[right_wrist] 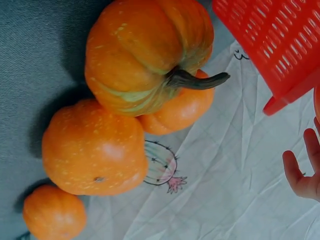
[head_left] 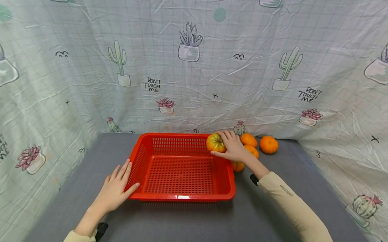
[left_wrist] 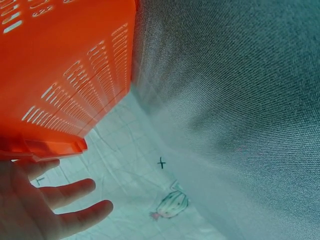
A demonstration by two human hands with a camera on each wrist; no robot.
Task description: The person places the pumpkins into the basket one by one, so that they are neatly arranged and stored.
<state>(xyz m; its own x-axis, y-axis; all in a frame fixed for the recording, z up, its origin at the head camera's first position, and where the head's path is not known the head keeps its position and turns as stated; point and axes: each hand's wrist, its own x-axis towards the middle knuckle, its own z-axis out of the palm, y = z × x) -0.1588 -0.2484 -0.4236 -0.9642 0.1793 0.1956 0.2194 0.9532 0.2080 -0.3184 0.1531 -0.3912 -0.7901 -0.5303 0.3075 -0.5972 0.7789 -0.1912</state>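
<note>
A red plastic basket point(head_left: 178, 197) with slotted walls stands on the grey table. My left hand point(head_left: 116, 189) rests on its left rim, thumb over the near corner and the other fingers extended along the side. In the left wrist view those fingers point(left_wrist: 70, 194) reach straight past the basket's rim. My right hand point(head_left: 234, 149) grips a small green-and-orange pumpkin point(head_left: 215, 143) from its right side, at the basket's back right corner. Only a sliver of that pumpkin shows in the right wrist view, beside the fingertips.
Several orange pumpkins lie right of the basket. One with a dark curved stem point(right_wrist: 145, 55) leans by a round one point(right_wrist: 95, 150); a farther pumpkin point(head_left: 268, 144) sits apart to the right. A patterned cloth point(head_left: 188, 99) hangs behind and at both sides of the table point(head_left: 190, 227).
</note>
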